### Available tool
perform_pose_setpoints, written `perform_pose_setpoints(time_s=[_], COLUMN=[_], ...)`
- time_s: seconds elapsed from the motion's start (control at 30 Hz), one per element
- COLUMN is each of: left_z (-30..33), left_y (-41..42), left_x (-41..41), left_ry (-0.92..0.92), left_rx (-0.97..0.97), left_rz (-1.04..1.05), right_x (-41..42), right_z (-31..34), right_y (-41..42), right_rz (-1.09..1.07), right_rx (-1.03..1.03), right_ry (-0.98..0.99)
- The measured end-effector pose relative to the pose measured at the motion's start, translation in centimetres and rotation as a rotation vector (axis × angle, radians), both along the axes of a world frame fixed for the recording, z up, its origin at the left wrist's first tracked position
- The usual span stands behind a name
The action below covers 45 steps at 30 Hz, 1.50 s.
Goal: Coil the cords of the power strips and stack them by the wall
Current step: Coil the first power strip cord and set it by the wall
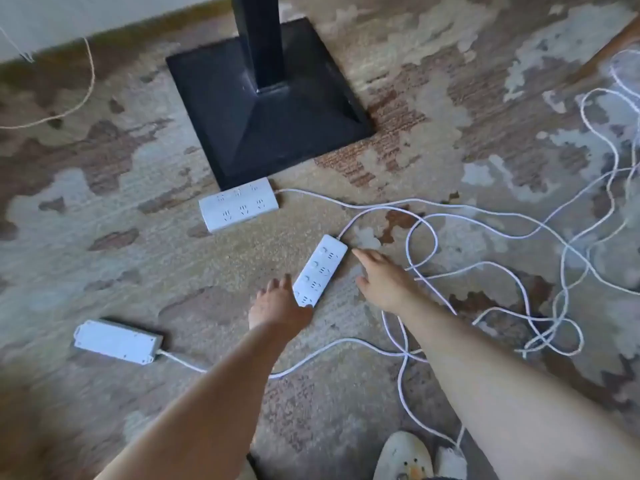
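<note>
carpet (138, 237) | three power strips (320, 270), tangled white cords (519, 237), black stand base (270, 109)

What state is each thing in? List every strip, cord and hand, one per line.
Slim power strip: sockets up, flat on carpet, between both hands.
Wide power strip: sockets up, against the black stand base.
Third power strip: face down.
Cords: uncoiled, tangled.
Left hand: open, touching slim strip's near end.
Right hand: open, beside it.
</note>
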<state>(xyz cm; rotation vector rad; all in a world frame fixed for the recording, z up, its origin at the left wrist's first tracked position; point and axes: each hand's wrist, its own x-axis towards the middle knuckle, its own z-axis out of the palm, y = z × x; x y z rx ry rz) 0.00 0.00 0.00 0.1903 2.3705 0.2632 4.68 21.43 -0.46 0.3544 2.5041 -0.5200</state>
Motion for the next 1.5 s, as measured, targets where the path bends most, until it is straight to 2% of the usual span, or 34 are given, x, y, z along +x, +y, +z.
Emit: perform_pose_setpoints(time_s=[0.23, 0.3, 0.47, 0.6, 0.73, 0.97, 1.17, 1.33, 1.43, 1.5], left_z=[-14.4, -16.4, -16.3, -11.2, -3.0, 16.2, 35.6, 50.5, 57.8, 61.6], left_y=[3.5, 3.7, 1.7, -1.1, -1.7, 1.6, 7.0, 13.1, 17.1, 20.0], left_x=[-1.1, -1.0, -2.0, -3.6, -3.4, -0.6, 2.6, 4.6, 6.2, 7.1], left_ry=[0.021, 0.075, 0.188, 0.33, 0.357, 0.305, 0.176, 0.037, -0.058, -0.136], left_rx=[-0.135, -0.188, -0.189, -0.157, -0.022, 0.247, 0.607, 0.842, 0.948, 0.952], left_rz=[-0.096, -0.155, -0.226, -0.479, -0.568, -0.394, -0.168, -0.044, -0.092, -0.148], right_x=[-7.8, -8.9, -7.9, -2.7, 1.7, 8.5, 14.5, 18.3, 20.7, 21.1], right_z=[-12.9, -15.3, -16.8, -13.9, -6.5, 14.5, 34.9, 50.0, 57.1, 61.4], right_y=[0.5, -0.2, -1.2, -2.3, -2.8, -0.8, 2.2, 5.8, 8.7, 11.0], right_rz=[0.579, 0.65, 0.595, 0.374, 0.207, -0.169, -0.483, -0.623, -0.733, -0.816], right_rx=[0.25, 0.275, 0.331, 0.143, 0.077, 0.085, 0.079, 0.092, 0.075, 0.05], right_ry=[0.018, -0.009, 0.093, 0.087, 0.107, 0.194, 0.217, 0.315, 0.406, 0.486])
